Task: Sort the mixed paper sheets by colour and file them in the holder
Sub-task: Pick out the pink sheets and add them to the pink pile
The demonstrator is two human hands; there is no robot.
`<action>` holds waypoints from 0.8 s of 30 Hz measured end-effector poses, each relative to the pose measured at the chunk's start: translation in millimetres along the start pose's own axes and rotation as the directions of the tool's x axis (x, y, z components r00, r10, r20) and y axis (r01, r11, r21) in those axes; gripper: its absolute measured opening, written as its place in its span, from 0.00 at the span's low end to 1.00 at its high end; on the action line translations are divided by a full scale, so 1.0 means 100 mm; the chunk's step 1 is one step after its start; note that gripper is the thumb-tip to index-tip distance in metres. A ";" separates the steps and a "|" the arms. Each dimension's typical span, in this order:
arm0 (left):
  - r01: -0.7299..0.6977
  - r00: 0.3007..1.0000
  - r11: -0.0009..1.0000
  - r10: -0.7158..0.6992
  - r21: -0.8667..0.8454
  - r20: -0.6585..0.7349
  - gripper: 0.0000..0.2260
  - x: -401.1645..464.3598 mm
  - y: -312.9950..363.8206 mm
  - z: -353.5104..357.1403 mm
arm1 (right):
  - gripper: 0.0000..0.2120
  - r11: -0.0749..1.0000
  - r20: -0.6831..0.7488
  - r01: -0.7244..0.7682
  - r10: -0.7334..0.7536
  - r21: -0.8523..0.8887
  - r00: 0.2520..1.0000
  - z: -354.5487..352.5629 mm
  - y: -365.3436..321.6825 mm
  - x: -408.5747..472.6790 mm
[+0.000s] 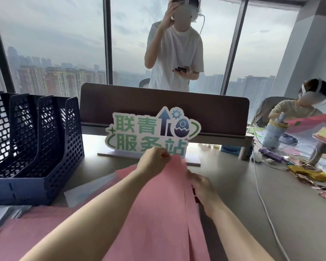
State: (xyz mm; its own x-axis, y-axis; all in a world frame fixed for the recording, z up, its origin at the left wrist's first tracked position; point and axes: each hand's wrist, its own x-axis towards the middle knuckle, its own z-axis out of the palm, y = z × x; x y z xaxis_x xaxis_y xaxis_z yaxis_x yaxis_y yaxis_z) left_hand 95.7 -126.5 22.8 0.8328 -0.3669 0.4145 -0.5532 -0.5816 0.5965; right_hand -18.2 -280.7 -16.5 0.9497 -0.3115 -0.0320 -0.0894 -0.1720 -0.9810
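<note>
The pink sheets (158, 204) are pinched by the left hand (152, 161) at twelve o'clock and gripped by the right hand (203, 187) at their three o'clock edge. Loosely fanned sheets could slip before the holder (36, 147) at nine o'clock is reached

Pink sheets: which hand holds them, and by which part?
Both. The left hand pinches the pink sheets at the far top edge; the right hand grips their right edge.

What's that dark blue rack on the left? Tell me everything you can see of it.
The rack is a dark blue file holder that looks like plastic, with mesh-like walls of square holes and a solid base. Upright dividers split it into open slots, and no sheets show in them. It stands on the desk at the far left, apart from both hands; pale sheets lie near its base.
</note>
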 end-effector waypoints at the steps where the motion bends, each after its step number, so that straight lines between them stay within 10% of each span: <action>1: 0.006 1.000 1.000 -0.006 0.002 -0.004 0.05 0.00 0.01 0.04 | 0.14 1.000 0.021 0.009 -0.009 0.003 1.000 0.04 0.01 -0.02; 9: 0.193 0.981 0.976 -0.194 0.100 0.002 0.16 -0.10 -0.39 0.07 | 0.08 0.940 -0.201 -0.021 -0.050 -0.340 0.978 0.13 0.36 0.13; 17: 0.526 0.726 0.600 -0.686 0.602 0.049 0.44 -0.38 -1.31 -0.24 | 0.11 0.903 -0.249 -0.092 -0.017 -0.421 0.968 0.07 0.43 0.19; 24: 0.604 0.672 0.605 -0.737 0.518 0.077 0.45 -0.29 -1.49 -0.30 | 0.09 0.921 -0.265 -0.127 0.027 -0.368 0.964 0.05 0.47 0.17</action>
State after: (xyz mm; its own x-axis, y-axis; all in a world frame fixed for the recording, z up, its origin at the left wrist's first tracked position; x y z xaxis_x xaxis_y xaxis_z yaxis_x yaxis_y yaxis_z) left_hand 153.2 -7.2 -57.5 0.9686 0.1263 -0.2142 0.1802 -0.9500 0.2551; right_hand -4.3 -289.4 -64.2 0.8333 -0.5528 -0.0070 -0.3136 -0.4622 -0.8295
